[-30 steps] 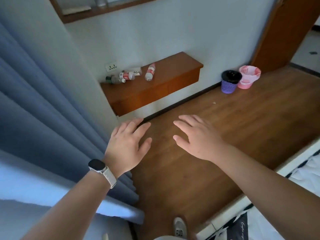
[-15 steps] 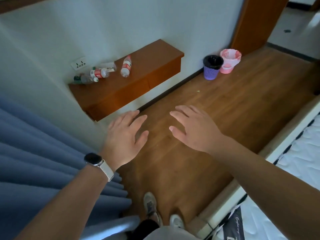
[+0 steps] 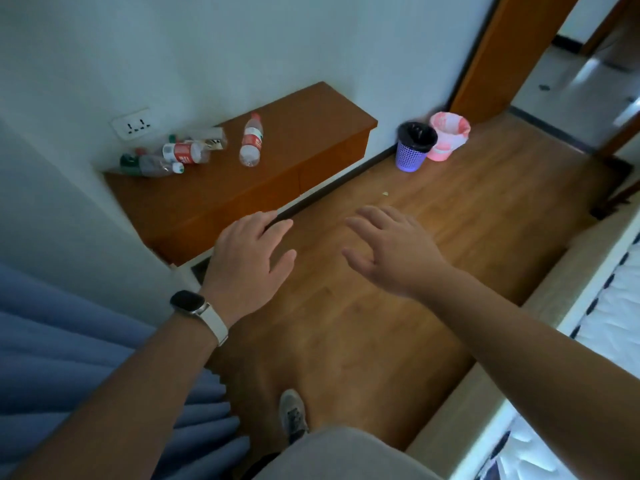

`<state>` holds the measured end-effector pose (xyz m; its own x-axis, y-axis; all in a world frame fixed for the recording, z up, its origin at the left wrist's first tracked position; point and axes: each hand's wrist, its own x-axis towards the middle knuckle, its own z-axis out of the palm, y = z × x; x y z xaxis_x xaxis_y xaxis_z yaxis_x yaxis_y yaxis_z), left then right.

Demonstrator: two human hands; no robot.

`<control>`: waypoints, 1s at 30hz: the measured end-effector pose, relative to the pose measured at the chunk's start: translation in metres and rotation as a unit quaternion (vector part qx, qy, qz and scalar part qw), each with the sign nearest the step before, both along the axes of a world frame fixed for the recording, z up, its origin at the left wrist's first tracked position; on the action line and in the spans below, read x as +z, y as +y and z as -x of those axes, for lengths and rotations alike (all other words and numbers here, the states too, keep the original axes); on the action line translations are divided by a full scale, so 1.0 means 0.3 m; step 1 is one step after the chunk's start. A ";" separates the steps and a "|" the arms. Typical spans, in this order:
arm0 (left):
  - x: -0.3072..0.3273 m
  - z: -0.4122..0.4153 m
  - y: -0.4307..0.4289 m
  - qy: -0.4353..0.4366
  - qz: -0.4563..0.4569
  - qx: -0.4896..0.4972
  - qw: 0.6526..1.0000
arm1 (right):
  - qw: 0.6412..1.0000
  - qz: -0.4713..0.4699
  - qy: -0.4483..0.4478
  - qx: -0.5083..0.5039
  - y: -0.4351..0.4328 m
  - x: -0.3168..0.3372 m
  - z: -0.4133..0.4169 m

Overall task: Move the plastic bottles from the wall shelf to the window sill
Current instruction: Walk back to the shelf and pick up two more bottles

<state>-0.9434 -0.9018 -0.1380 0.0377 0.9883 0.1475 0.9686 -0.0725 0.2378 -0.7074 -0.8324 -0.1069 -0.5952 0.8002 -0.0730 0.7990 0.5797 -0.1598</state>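
Plastic bottles (image 3: 251, 142), clear, perhaps four, lying on wooden shelf (image 3: 221, 199), left grip (image 3: 247, 263), right grip (image 3: 394, 251) splayed, empty.

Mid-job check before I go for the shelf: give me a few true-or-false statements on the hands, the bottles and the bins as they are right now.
1. The left hand and the right hand hold nothing. True.
2. The red-labelled bottle that lies apart from the others stands upright on the wall shelf. False: it lies on its side.
3. A purple bin and a pink bin stand side by side on the floor. True.
4. The watch is on the right wrist. False: it is on the left wrist.
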 end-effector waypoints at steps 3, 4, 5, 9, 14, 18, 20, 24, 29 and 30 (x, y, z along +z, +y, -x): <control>0.003 0.123 0.053 -0.010 -0.006 0.008 1.000 | 1.000 0.003 -0.005 0.011 0.070 0.010 0.131; 0.006 0.167 0.070 -0.011 -0.009 0.012 1.000 | 1.000 0.001 -0.005 0.017 0.094 0.016 0.178; 0.010 0.211 0.087 -0.010 -0.013 0.017 1.000 | 1.000 -0.004 -0.005 0.023 0.116 0.022 0.224; 0.014 0.354 0.141 -0.003 -0.016 0.044 0.999 | 0.999 -0.022 0.003 0.033 0.190 0.017 0.365; 0.003 0.436 0.200 -0.001 -0.020 0.059 0.998 | 0.999 -0.027 -0.004 0.045 0.281 -0.002 0.448; -0.002 0.474 0.274 0.000 -0.005 0.076 0.997 | 0.997 -0.043 0.008 0.057 0.382 -0.025 0.498; -0.016 0.477 0.304 0.002 0.005 0.088 0.996 | 0.996 -0.041 0.005 0.074 0.429 -0.048 0.512; -0.030 0.489 0.406 0.022 0.016 0.124 0.992 | 0.993 -0.045 -0.004 0.113 0.573 -0.083 0.550; -0.031 0.457 0.590 0.025 0.019 0.187 0.982 | 0.988 -0.029 0.003 0.154 0.816 -0.105 0.565; -0.026 0.443 0.634 0.019 0.015 0.192 0.981 | 0.987 -0.027 0.007 0.159 0.870 -0.101 0.559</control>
<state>-1.0763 -0.7116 -0.1459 -0.3328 0.9348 0.1241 0.9316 0.3056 0.1966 -0.8752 -0.5716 -0.1371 -0.8174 0.5755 -0.0253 0.5734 0.8086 -0.1321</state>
